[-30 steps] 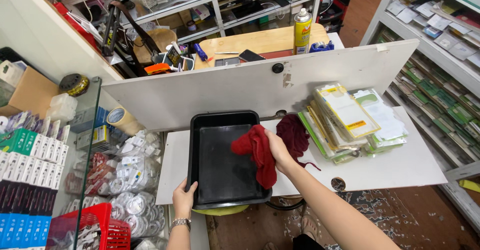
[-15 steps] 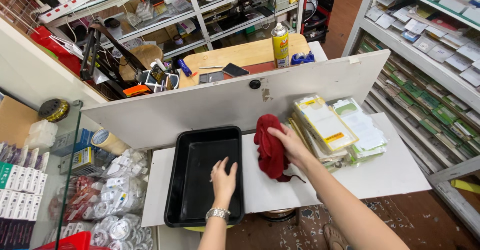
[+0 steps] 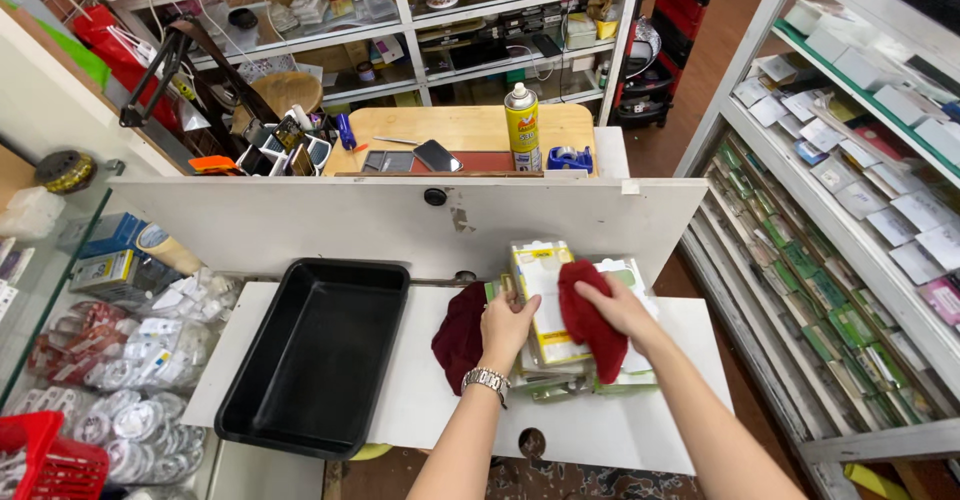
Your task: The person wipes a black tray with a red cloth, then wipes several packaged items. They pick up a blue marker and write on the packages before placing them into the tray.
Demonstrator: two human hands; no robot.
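Packet stack partly under cloth

Shop: stocked shelves, counter
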